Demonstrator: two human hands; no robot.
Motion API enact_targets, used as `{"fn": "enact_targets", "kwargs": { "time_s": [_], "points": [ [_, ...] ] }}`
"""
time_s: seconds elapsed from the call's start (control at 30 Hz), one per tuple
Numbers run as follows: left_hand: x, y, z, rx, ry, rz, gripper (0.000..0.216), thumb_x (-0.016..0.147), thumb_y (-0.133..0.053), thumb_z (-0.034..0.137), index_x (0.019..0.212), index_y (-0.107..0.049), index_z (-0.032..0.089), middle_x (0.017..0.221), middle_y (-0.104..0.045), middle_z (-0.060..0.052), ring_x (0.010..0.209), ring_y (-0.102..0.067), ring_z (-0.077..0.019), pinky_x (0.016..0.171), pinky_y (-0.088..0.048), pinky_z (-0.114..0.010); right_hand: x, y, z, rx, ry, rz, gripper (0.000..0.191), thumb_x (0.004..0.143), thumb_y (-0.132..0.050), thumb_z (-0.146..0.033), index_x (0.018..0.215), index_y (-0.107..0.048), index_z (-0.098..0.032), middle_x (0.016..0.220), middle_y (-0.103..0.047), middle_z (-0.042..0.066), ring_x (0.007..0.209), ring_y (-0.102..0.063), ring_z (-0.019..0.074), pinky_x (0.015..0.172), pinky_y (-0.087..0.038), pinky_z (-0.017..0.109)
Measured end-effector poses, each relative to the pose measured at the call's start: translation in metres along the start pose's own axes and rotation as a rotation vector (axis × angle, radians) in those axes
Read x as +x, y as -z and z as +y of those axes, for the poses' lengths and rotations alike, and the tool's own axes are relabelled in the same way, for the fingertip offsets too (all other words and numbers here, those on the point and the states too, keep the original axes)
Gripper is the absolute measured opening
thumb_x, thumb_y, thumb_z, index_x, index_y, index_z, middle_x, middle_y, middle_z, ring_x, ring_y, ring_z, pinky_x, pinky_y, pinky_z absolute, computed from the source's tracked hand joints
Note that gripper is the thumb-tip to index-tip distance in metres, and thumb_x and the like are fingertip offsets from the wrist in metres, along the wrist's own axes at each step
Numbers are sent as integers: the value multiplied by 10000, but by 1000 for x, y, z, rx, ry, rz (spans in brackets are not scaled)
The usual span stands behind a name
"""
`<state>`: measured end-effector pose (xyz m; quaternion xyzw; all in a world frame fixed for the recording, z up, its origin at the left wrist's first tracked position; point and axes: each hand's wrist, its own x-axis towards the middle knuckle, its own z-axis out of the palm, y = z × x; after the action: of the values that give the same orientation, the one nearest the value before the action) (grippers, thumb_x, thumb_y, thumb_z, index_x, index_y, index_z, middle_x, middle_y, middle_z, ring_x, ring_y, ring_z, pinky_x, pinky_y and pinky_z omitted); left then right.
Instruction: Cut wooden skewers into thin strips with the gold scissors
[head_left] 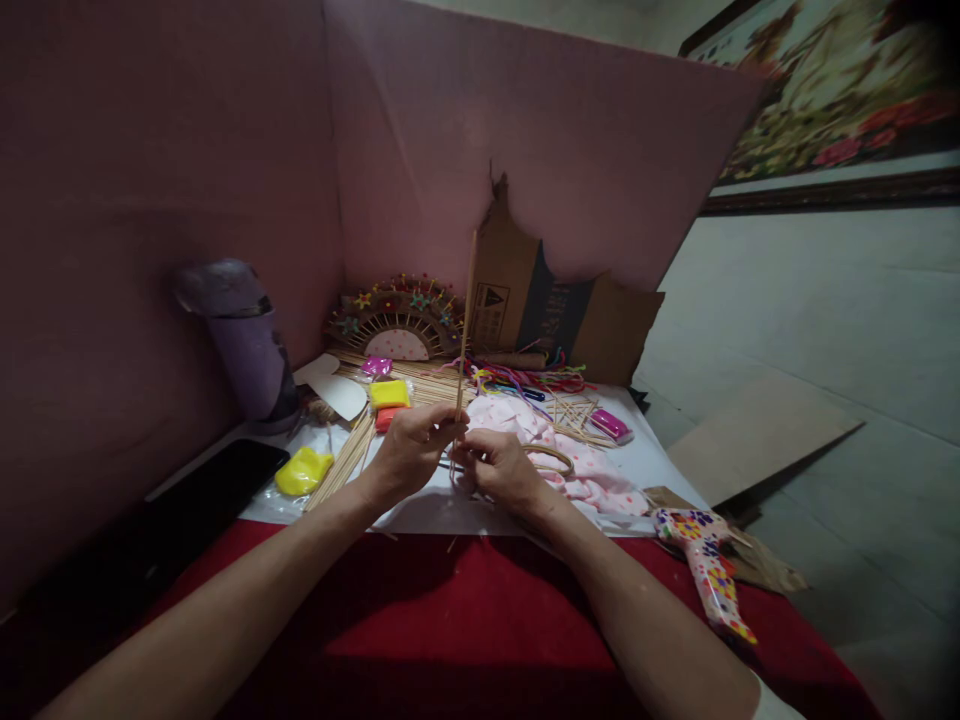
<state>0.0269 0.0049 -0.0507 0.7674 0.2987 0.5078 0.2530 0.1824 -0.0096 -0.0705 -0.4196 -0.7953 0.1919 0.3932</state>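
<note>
My left hand (411, 447) pinches a long thin bamboo stick (466, 320) that stands upright above the table. My right hand (499, 467) is closed just beside it, fingertips meeting the stick's lower end; what else it grips is hidden. Both hands hover over a white sheet (442, 510) on the red cloth (465, 620). A bundle of bamboo sticks (346, 460) lies left of my left hand. A pink cloth (577, 465) with a small woven ring (551, 458) lies right of my right hand.
A fan-shaped stick craft with beads (397, 320) leans on the pink board. Yellow clay (303, 470), yellow and orange blocks (390, 398), coloured cords (525, 378), a pink lighter-like item (611, 425), a flowered glue gun (705, 565), a purple bottle (244, 340), a black phone (202, 495), torn cardboard (555, 310).
</note>
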Motion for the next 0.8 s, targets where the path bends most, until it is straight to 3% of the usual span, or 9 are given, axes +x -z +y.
{"fn": "enact_targets", "kwargs": {
  "time_s": [0.53,0.8],
  "points": [
    [2,-1,7,-278,272,98,123,679,-606,213,743,-668,128,632,-635,-14,559,-564,-109,529,-465,-209,-2,-10,13,-11,-48,-33,238,645,-456,-44,699,-652,-168,668,-651,-10,628,-576,120,594,-405,198],
    [0,-1,5,-267,264,75,104,697,-601,225,725,-653,139,637,-625,-8,584,-582,-122,540,-486,-219,-2,-13,8,125,-63,-20,209,640,-426,-49,650,-609,-149,599,-590,-23,557,-513,88,546,-390,173]
  ]
}}
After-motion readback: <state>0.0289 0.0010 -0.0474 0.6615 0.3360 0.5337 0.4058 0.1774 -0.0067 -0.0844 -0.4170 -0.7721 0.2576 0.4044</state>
